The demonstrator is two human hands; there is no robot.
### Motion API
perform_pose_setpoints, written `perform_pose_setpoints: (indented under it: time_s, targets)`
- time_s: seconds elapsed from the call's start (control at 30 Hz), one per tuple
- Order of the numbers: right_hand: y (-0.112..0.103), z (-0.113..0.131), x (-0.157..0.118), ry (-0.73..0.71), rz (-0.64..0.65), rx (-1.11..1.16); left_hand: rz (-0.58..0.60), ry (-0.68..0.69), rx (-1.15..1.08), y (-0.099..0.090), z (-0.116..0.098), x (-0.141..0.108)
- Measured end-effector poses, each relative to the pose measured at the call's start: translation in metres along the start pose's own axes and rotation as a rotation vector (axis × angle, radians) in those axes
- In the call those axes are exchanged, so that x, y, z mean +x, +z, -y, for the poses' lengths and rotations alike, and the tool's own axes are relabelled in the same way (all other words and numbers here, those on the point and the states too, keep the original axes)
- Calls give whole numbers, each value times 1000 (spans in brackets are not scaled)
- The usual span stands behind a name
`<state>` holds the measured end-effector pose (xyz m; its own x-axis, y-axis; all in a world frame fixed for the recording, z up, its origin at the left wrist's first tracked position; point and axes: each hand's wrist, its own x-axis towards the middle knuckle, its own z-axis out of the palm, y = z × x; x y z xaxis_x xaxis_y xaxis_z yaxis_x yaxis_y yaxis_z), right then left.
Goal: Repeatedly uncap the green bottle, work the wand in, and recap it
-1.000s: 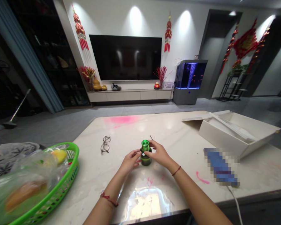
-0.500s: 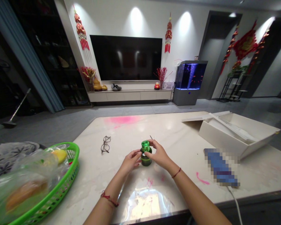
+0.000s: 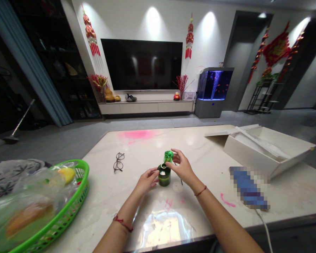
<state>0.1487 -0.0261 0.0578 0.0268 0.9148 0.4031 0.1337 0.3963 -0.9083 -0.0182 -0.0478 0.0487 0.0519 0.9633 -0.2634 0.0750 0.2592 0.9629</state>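
A small dark green glass bottle stands upright on the white marble table, its round mouth uncovered. My left hand is at the bottle's left side, fingers closed around it. Just above and to the right of the mouth, my right hand holds a shiny green cap between thumb and fingers, apart from the bottle. A thin dark stick shows below my right hand; its upper part is hidden behind the fingers.
Eyeglasses lie left of the bottle. A green basket with bagged food is at the left. On the right are an open white box and a blurred blue object with a white cable.
The green cap has come up off the bottle and moved right with my right hand, showing the bottle's mouth. My left hand has stayed at the bottle.
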Motion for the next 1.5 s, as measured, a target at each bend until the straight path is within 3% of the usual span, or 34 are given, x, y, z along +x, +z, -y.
perform_pose_setpoints:
  time_s: [0.5, 0.8, 1.0, 1.17, 1.5]
  targets:
    - [-20, -4, -7, 7, 5, -93, -3, -3, 13, 0, -2, -1]
    - [-28, -18, -19, -15, 53, -179, -27, -20, 12, 3, -3, -3]
    - [-28, -28, -24, 9, 81, -182, 8, -127, -110, 10, 1, -7]
    - [-28, -32, -28, 23, 118, -204, 66, -111, -275, 21, 5, -9]
    - [-25, -34, -44, 49, 172, -193, 5, -118, -313, 27, 7, -8]
